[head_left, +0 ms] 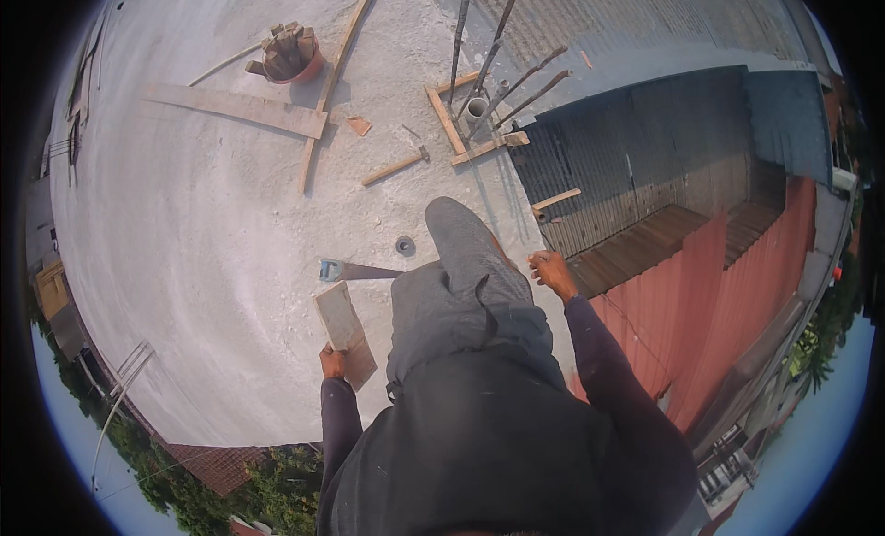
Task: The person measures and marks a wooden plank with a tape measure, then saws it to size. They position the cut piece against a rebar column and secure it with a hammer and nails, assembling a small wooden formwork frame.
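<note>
left hand [332, 362]: my fingers are wrapped round the near end of a flat wooden board [345, 331]; the board slants up and away from the hand, its far end close to the saw.
right hand [551, 271]: curled into a loose fist out to my right, just past my knee; I cannot tell whether it holds anything small.
board's place: over the concrete roof slab [184, 232], left of my raised grey-trousered leg [466, 269], carried clear of the slab as far as I can judge.
saw [355, 270]: lies flat on the slab just beyond the board's far end, blade pointing toward my leg.
risk, the drop: the slab's right edge runs close beside my leg and right hand; beyond it sit a dark corrugated roof [645, 158] and a red one [737, 287] lower down. A sideways step or lean to the right could take me over.
risk, underfoot: a hammer [395, 166], wood scraps and a small round fitting [405, 246] lie ahead; stepping on one could roll my foot.
risk, rebar: bare steel bars [502, 75] stick up from a wooden frame near the far right edge; stumbling forward there would be bad.
risk, the board: gripped at one end only, it could swing and clip the saw.
open room: the wide bare slab to my left and ahead-left, before the long plank [235, 107] and the red bucket [293, 57] of offcuts.
</note>
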A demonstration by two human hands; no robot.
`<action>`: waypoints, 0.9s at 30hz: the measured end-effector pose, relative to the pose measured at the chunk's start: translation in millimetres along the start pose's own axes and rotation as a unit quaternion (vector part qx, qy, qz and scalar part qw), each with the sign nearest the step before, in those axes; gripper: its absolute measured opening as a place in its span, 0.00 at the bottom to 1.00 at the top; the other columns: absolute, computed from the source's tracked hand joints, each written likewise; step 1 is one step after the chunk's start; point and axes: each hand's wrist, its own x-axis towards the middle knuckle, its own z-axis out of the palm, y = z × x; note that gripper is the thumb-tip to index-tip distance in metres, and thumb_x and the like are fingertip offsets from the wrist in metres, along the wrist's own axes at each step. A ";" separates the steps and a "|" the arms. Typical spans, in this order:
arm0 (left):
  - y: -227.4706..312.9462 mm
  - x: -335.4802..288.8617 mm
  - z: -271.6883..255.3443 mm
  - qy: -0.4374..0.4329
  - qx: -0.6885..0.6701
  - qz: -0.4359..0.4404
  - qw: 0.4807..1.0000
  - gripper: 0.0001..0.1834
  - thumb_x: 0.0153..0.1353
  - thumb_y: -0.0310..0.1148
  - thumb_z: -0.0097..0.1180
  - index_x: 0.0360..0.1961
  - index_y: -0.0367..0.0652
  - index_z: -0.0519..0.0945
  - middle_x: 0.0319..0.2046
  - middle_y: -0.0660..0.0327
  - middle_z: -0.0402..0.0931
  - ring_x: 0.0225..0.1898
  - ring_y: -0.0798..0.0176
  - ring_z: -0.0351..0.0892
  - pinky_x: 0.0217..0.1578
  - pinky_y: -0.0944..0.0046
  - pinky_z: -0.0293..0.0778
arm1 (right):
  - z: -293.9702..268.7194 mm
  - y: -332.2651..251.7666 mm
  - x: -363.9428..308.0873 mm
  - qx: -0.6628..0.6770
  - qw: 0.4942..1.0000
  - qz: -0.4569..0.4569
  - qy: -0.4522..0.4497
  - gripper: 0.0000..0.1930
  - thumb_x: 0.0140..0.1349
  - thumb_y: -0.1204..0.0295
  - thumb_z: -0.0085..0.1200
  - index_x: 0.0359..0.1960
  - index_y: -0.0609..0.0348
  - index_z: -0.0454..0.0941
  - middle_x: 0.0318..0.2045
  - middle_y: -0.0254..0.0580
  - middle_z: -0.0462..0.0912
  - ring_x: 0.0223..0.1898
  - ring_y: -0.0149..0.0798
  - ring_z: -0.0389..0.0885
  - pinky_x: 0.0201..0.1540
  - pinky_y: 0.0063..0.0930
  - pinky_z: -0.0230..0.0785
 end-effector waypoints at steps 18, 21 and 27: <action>-176.6 -98.1 120.8 0.125 0.126 -0.303 0.936 0.26 0.56 0.33 0.52 0.56 0.38 0.83 0.51 0.37 0.84 0.56 0.33 0.82 0.59 0.44 0.77 | -50.1 -40.4 63.5 -0.247 0.951 -0.091 -0.159 0.26 0.69 0.49 0.60 0.47 0.65 0.86 0.35 0.39 0.86 0.32 0.33 0.83 0.32 0.32 0.75; -211.6 -123.3 165.3 0.059 0.207 -0.281 0.935 0.26 0.57 0.35 0.53 0.56 0.36 0.82 0.51 0.37 0.84 0.56 0.33 0.82 0.58 0.43 0.77 | -9.4 -105.7 82.3 -0.200 0.967 0.013 -0.160 0.28 0.69 0.48 0.60 0.51 0.66 0.84 0.37 0.40 0.86 0.35 0.33 0.84 0.33 0.30 0.76; -204.7 -177.1 214.3 0.056 0.137 -0.297 0.943 0.24 0.58 0.35 0.56 0.53 0.35 0.83 0.47 0.39 0.85 0.52 0.35 0.84 0.54 0.45 0.79 | 56.6 -165.2 118.1 -0.234 0.942 0.023 -0.241 0.24 0.70 0.55 0.60 0.52 0.67 0.83 0.36 0.39 0.86 0.34 0.32 0.84 0.33 0.28 0.77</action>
